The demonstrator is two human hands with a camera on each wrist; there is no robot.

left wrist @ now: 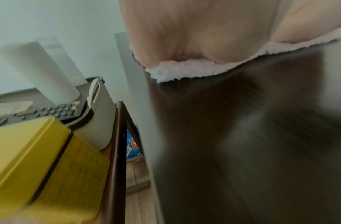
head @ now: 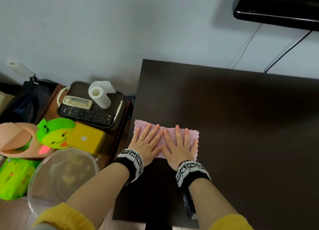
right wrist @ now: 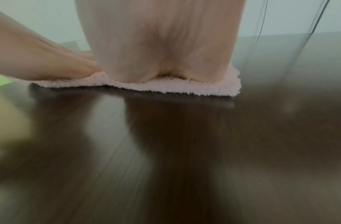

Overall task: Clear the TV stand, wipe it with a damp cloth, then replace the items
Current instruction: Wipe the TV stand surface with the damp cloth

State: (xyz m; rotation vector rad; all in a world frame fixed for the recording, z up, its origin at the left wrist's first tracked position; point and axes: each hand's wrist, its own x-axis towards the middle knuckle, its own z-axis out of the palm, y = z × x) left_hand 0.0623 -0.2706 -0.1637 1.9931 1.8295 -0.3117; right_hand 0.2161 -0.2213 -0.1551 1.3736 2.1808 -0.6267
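A pink fluffy cloth (head: 191,136) lies flat near the left front of the dark brown TV stand top (head: 241,126). My left hand (head: 146,141) and right hand (head: 177,145) press on it side by side, palms down, fingers straight and spread. The left wrist view shows the heel of my left hand (left wrist: 194,33) on the cloth (left wrist: 184,71) at the stand's left edge. In the right wrist view the right palm (right wrist: 161,45) presses the cloth (right wrist: 165,87), with the left hand (right wrist: 40,60) beside it.
Left of the stand, a low wooden table holds a dark tray (head: 79,88) with a paper towel roll (head: 100,95), a black remote (head: 88,115) and a white remote (head: 77,102). A yellow tin (head: 88,138), green plush toy (head: 55,134) and clear bowl (head: 62,176) lie nearer. A TV (head: 279,5) hangs upper right.
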